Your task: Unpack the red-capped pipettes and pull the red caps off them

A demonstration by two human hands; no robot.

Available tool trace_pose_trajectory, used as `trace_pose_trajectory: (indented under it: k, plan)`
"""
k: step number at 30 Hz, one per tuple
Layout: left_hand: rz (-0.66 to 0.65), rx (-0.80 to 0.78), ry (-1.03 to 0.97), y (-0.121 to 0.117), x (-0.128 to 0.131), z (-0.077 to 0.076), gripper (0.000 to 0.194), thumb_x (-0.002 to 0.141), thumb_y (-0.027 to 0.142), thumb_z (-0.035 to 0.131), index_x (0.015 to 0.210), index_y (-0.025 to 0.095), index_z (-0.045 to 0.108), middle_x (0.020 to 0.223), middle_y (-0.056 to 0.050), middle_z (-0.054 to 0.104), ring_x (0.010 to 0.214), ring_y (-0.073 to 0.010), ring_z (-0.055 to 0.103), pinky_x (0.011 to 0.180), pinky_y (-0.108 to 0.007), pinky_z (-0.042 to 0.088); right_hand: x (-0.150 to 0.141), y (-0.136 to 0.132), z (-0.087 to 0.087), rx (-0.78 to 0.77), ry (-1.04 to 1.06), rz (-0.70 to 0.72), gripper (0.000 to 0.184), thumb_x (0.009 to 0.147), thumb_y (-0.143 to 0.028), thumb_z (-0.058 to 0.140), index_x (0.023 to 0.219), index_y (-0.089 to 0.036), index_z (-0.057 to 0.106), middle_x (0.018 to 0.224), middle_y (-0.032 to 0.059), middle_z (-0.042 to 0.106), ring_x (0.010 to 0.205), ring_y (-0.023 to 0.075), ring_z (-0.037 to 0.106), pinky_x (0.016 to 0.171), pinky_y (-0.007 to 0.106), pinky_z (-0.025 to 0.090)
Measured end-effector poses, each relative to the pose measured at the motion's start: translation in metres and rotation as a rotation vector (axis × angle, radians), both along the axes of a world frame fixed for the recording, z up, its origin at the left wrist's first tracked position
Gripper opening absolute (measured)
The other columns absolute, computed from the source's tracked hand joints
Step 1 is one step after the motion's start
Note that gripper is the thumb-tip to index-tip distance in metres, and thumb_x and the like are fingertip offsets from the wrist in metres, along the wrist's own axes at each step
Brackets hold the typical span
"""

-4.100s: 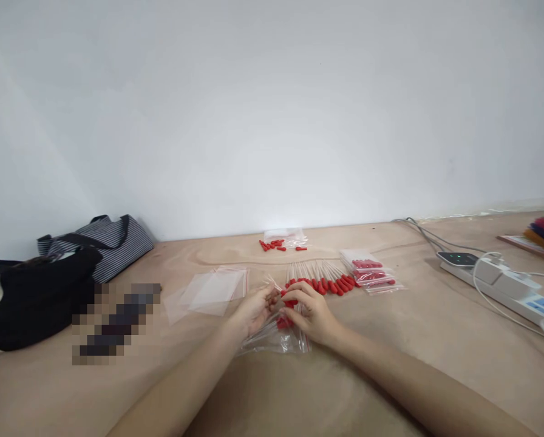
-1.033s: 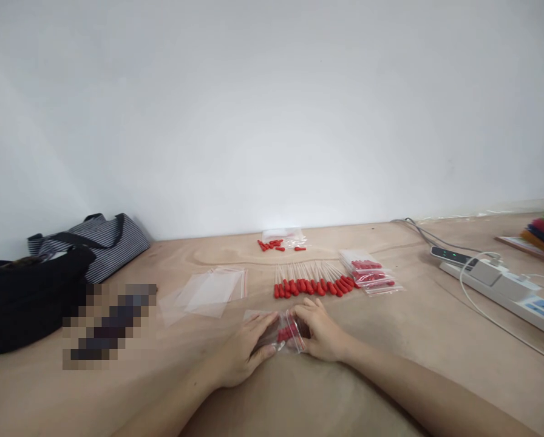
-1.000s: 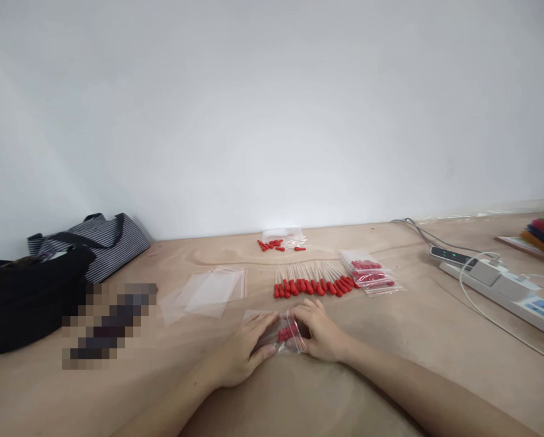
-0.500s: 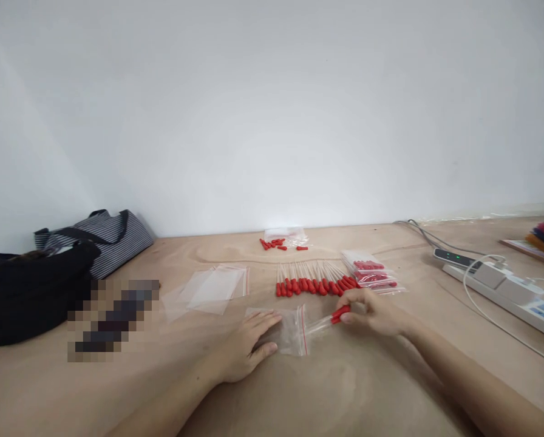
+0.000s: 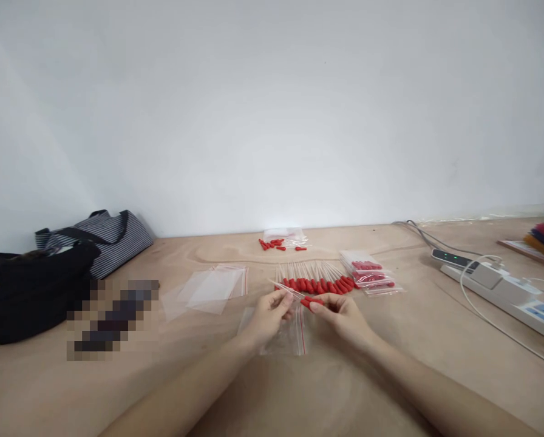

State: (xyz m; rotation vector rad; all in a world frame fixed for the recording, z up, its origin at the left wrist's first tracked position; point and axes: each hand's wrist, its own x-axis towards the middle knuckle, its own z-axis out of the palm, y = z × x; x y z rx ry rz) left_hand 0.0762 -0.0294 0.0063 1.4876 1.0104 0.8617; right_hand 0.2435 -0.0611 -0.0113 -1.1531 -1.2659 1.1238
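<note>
Between my two hands are a few droppers (image 5: pixel 309 301) with red rubber bulbs and thin clear stems, raised above the table. My right hand (image 5: pixel 342 312) pinches the red bulbs. The fingers of my left hand (image 5: pixel 272 312) are closed on the stems, which point up to the left. Beneath my hands lies a clear zip bag (image 5: pixel 283 346) with a red seal line, partly hidden by my left hand. Just behind, more red-bulbed droppers (image 5: pixel 320 285) lie in a row, stems toward the wall.
Flat clear bags (image 5: pixel 217 288) lie left of the row, and filled bags (image 5: pixel 370 282) are stacked to its right. Loose red bulbs (image 5: pixel 271 243) lie by the wall. A power strip (image 5: pixel 504 297) with cables sits right; a striped bag (image 5: pixel 121 240) and black bag (image 5: pixel 35 291) stand left.
My left hand has lifted off the zip bag and closed on the stems. My right hand has brought the droppers left and up, over the bag.
</note>
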Motion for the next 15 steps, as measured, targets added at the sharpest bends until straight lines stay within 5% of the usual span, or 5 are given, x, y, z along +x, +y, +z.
trace_pose_trajectory:
  k: [4, 11, 15]
  plan:
    - [0.134, -0.152, -0.224, 0.006, 0.011, 0.003, 0.029, 0.07, 0.041, 0.06, 0.073, 0.013, 0.058, 0.077, -0.004, 0.062, 0.072, -0.0138, 0.059, 0.069, -0.026, 0.048, -0.016, -0.004, -0.01, 0.08, -0.101, 0.025, 0.034, 0.067, -0.043, 0.061, 0.086, -0.015, 0.066, 0.072, 0.0032, 0.064, 0.064, 0.0144, 0.053, 0.06, 0.026, 0.039]
    - [0.218, -0.22, 0.09, 0.086, -0.025, 0.019, 0.017, 0.071, 0.023, 0.064, 0.066, 0.011, 0.053, 0.058, 0.002, 0.056, 0.056, -0.0103, 0.057, 0.061, -0.025, 0.047, 0.0, 0.002, -0.02, 0.117, -0.327, -0.151, 0.026, 0.07, -0.038, 0.057, 0.081, -0.015, 0.064, 0.069, 0.0026, 0.061, 0.058, 0.0127, 0.05, 0.054, 0.024, 0.038]
    - [0.167, -0.311, 0.298, 0.115, -0.027, 0.008, 0.021, 0.081, 0.027, 0.053, 0.095, 0.011, 0.055, 0.09, -0.005, 0.059, 0.077, -0.0148, 0.058, 0.068, -0.032, 0.049, 0.004, 0.001, -0.025, 0.101, -0.435, -0.075, 0.016, 0.07, -0.03, 0.054, 0.075, -0.017, 0.063, 0.067, 0.0016, 0.061, 0.06, 0.013, 0.052, 0.056, 0.024, 0.038]
